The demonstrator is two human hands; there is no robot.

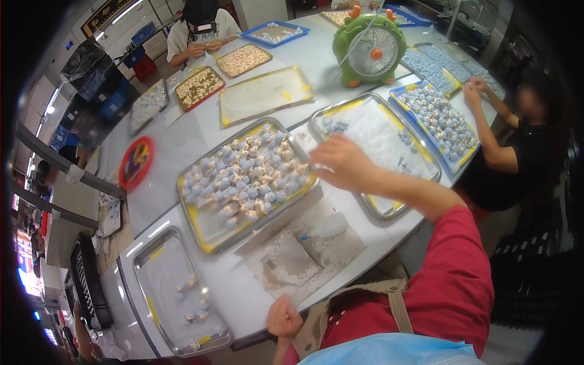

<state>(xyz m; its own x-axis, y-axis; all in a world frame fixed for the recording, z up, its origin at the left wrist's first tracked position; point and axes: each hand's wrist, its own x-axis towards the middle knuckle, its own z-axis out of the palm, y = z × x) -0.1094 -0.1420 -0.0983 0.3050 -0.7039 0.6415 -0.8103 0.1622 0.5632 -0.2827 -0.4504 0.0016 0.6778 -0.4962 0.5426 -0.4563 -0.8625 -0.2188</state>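
My right hand is stretched over the gap between two metal trays, its fingers bent together toward the left one. Whatever they may pinch is too small or hidden to make out. Below the fingers lies the left tray, heaped with small blue-and-cream figures. The right tray, lined with white sheet, carries a few small blue pieces. At the table's front edge my left hand is closed with fingers curled; its contents, if any, do not show. Just beyond it lies a stained sheet.
A third metal tray with several figures stands at the near left. Farther off are a red round dish, a green fan and a blue tray full of blue pieces. Co-workers sit at the right and far side.
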